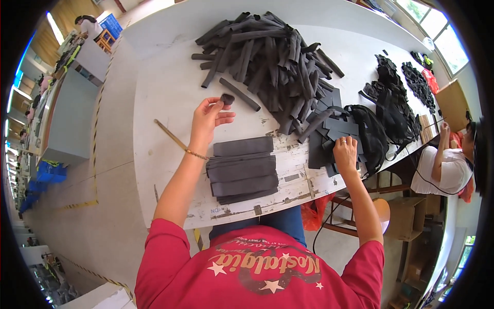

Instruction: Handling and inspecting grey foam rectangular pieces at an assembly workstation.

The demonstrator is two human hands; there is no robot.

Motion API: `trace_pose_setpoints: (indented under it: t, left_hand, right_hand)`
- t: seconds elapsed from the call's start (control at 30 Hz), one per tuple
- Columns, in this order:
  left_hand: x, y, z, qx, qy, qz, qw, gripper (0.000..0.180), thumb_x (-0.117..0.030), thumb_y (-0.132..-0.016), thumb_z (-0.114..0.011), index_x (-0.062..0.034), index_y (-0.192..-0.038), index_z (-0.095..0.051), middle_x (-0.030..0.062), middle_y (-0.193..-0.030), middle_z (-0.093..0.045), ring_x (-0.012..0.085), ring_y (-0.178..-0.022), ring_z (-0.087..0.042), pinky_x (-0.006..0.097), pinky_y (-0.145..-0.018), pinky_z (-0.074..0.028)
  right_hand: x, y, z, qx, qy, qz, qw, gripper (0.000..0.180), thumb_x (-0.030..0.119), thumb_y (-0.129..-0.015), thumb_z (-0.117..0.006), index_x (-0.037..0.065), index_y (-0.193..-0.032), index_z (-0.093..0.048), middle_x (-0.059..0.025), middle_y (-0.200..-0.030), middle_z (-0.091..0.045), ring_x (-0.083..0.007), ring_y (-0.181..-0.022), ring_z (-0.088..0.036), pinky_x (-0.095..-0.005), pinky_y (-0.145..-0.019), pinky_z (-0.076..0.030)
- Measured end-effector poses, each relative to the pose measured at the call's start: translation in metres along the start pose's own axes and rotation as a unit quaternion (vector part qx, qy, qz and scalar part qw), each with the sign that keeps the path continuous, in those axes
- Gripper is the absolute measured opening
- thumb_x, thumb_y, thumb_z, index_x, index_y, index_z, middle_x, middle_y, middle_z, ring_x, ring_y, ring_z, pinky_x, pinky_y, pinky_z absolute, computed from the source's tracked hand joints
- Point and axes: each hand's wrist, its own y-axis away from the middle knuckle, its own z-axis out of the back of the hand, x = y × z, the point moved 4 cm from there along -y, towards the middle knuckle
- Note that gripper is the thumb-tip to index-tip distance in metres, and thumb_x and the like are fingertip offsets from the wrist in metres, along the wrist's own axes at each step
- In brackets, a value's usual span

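Above the white table (159, 95), I observe the left hand (212, 113) pinching a dark roll (227, 98) between thumb and index, other fingers loosely spread. Right hand (345, 153) on black sheets (343, 128), fingers bent; whether pinching, I cannot tell. Tube heap (272, 59) beyond; flat stack (242, 169) nearer.
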Motion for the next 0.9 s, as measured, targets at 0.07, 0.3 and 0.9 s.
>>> trace_pose_setpoints:
  t: [0.07,0.3,0.9]
  left_hand:
    - [-0.006,0.015,-0.009,-0.024,0.09,0.032,0.995,0.031,-0.023,-0.093,-0.065,0.0049,-0.101,-0.054,0.016,-0.088,-0.065,0.0288,-0.077,-0.07,0.036,-0.068,-0.061]
    - [0.013,0.042,-0.018,-0.077,0.163,0.039,0.983,0.017,-0.011,-0.091,-0.065,0.0025,-0.099,-0.059,0.0134,-0.093,-0.067,0.0256,-0.086,-0.069,0.034,-0.076,-0.06]
    - [0.004,0.11,-0.105,0.13,0.197,0.093,0.967,0.029,-0.006,-0.096,-0.051,0.0065,-0.122,-0.054,0.0173,-0.116,-0.064,0.0264,-0.107,-0.063,0.039,-0.093,-0.053]
  right_hand:
    - [0.003,0.005,0.0,-0.055,-0.043,0.003,0.998,0.015,0.011,-0.078,-0.058,0.002,-0.09,-0.059,-0.0112,-0.093,-0.059,-0.0291,-0.095,-0.054,-0.0415,-0.084,-0.043]
    - [0.022,0.002,0.053,-0.264,-0.267,-0.037,0.926,0.03,0.001,-0.069,-0.065,0.002,-0.094,-0.049,-0.0144,-0.105,-0.055,-0.034,-0.098,-0.054,-0.0489,-0.086,-0.042]
    - [0.108,-0.002,0.19,-0.318,-0.537,-0.023,0.781,0.019,-0.004,-0.079,-0.07,0.002,-0.093,-0.058,-0.0124,-0.084,-0.059,-0.0277,-0.075,-0.06,-0.0329,-0.067,-0.048]
